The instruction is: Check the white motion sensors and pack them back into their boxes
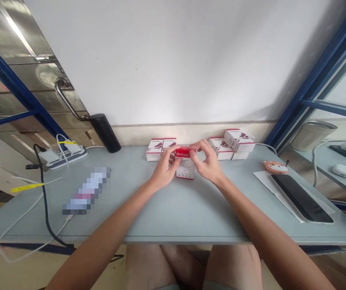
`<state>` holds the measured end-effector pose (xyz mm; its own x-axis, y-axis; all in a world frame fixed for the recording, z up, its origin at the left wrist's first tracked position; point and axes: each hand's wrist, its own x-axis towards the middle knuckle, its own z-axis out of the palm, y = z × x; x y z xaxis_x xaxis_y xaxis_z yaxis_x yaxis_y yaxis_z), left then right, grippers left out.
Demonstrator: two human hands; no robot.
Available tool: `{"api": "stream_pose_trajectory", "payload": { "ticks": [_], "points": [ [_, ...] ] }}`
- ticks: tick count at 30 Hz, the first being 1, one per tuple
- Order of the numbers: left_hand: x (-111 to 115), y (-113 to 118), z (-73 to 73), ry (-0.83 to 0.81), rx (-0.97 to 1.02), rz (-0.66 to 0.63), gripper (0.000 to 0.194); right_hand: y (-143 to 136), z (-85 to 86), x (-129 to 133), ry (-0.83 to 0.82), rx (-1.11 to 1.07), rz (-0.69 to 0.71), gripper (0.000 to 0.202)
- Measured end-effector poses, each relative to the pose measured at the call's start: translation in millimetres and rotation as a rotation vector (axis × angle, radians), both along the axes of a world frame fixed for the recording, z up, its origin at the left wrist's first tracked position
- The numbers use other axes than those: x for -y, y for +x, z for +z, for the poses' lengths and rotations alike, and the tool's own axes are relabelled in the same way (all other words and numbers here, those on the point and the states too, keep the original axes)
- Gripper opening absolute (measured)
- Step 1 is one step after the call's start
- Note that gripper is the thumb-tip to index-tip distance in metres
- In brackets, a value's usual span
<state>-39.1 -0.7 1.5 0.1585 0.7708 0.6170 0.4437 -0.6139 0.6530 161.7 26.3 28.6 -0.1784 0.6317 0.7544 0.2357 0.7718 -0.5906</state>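
A small red and white cardboard box point(185, 168) stands upright on the grey table, with "DETECTOR" printed on its red upper edge. My left hand point(166, 167) grips its left side, thumb on the front face and fingers at the top. On the other side my right hand point(206, 161) holds the top right corner, its thumb and index finger bent around the edge. Just behind my left hand sit two similar boxes point(155, 149) side by side. Behind my right hand is a stack of more such boxes point(239, 139).
A black cylinder point(104, 133) and a power strip point(67, 157) with cables stand at the back left of the table point(148, 217). A charging phone point(86, 191) lies on the left. To the right are a dark-screened phone point(301, 197), white paper point(265, 179) and an orange animal-shaped item point(275, 166).
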Motion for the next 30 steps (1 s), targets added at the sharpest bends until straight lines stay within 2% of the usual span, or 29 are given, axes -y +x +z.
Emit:
{"api": "stream_pose_trajectory", "payload": {
  "ticks": [6, 10, 12, 15, 17, 19, 22, 24, 27, 30],
  "points": [
    [1, -1, -0.9, -0.006, -0.076, 0.017, 0.056, -5, -1.7, 5, 0.015, 0.072, -0.178, 0.011],
    [2, -3, 0.1, -0.004, -0.078, 0.006, 0.058, -8, -0.9, 9, -0.008, 0.067, -0.202, 0.011],
    [2, -4, 0.6, 0.023, -0.093, -0.003, 0.057, -9, 0.0, 9, -0.013, 0.050, -0.190, 0.011],
    [2, -4, -0.5, 0.069, -0.093, -0.019, 0.047, -6, -0.1, 9, 0.003, 0.028, -0.080, 0.012],
    [-1, -3, -3.2, 0.022, 0.021, -0.008, 0.038, -4, -2.4, 8, 0.000, 0.043, 0.013, 0.013],
    [-6, -3, -6.7, -0.056, 0.186, 0.032, 0.038, -2, -6.6, 7, -0.044, 0.108, 0.053, 0.025],
    [-14, -6, -10.9, -0.107, 0.354, 0.110, 0.047, -2, -13.6, 5, -0.119, 0.258, 0.054, 0.075],
    [-19, -10, -11.5, -0.119, 0.396, 0.150, 0.048, -2, -16.0, 3, -0.132, 0.348, 0.076, 0.092],
    [-23, -18, -10.5, -0.134, 0.410, 0.189, 0.048, -2, -16.7, 1, -0.135, 0.388, 0.072, 0.085],
    [-25, -23, -10.3, -0.080, 0.383, 0.260, 0.051, -4, -20.8, 1, -0.130, 0.344, 0.035, 0.078]
  ]
}}
